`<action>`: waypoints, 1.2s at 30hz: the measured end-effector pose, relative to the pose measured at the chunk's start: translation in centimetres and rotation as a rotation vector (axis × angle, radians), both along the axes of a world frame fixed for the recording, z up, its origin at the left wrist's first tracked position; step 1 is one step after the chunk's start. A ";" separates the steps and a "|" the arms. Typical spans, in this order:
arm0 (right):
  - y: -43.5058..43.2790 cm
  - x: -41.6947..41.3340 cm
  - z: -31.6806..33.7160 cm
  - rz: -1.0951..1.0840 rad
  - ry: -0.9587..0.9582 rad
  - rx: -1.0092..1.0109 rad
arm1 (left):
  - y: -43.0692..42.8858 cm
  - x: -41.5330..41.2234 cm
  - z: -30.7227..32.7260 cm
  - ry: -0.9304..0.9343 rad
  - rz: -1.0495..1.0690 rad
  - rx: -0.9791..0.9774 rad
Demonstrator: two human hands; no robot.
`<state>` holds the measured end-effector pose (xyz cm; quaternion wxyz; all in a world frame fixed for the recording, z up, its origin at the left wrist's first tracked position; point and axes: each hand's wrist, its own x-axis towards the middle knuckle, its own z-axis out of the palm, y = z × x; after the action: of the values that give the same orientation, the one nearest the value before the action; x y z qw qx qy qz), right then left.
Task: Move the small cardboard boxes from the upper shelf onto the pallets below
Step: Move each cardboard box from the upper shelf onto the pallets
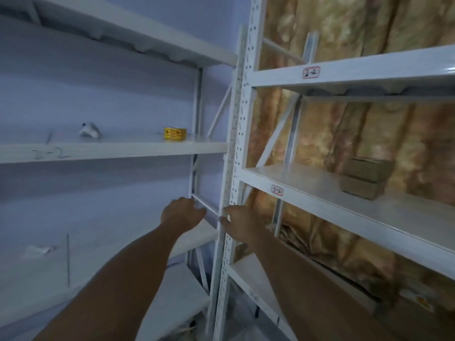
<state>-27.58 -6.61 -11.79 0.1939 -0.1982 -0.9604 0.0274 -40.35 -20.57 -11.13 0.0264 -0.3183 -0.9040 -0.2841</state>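
Two small cardboard boxes (365,178) sit stacked on the right-hand white shelf (307,193), near its back, in front of a gold curtain. Both my arms reach forward at mid-frame. My left hand (182,212) is raised in front of the left rack, fingers loosely extended, holding nothing. My right hand (242,223) is beside the perforated upright post (234,168) between the two racks, fingers relaxed and empty. Both hands are well left of and below the boxes. The view is blurred by motion.
A yellow roll of tape (175,134) and a small white object (89,131) stand on the left rack's shelf marked 2-2. Lower right, a large brown cardboard surface (344,303) lies under the right shelf. Crumpled paper (37,251) lies on a lower left shelf.
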 end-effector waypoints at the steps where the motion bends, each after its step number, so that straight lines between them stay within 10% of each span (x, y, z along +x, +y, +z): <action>1: -1.0 -1.8 0.5 0.016 0.007 0.008 | -1.2 -1.5 0.4 0.011 0.010 -0.002; 23: 0.0 -26.4 8.0 -0.025 0.154 0.188 | 2.4 -23.1 6.2 0.180 -0.101 -0.012; 36: 8.7 -17.5 11.9 -0.411 0.137 0.282 | 19.7 -18.3 9.4 0.234 -0.718 0.173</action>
<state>-45.12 2.10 0.08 0.2859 -0.3581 -0.8788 -0.1331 -58.62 -0.82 -1.72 0.0552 -0.6414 -0.6987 -0.3122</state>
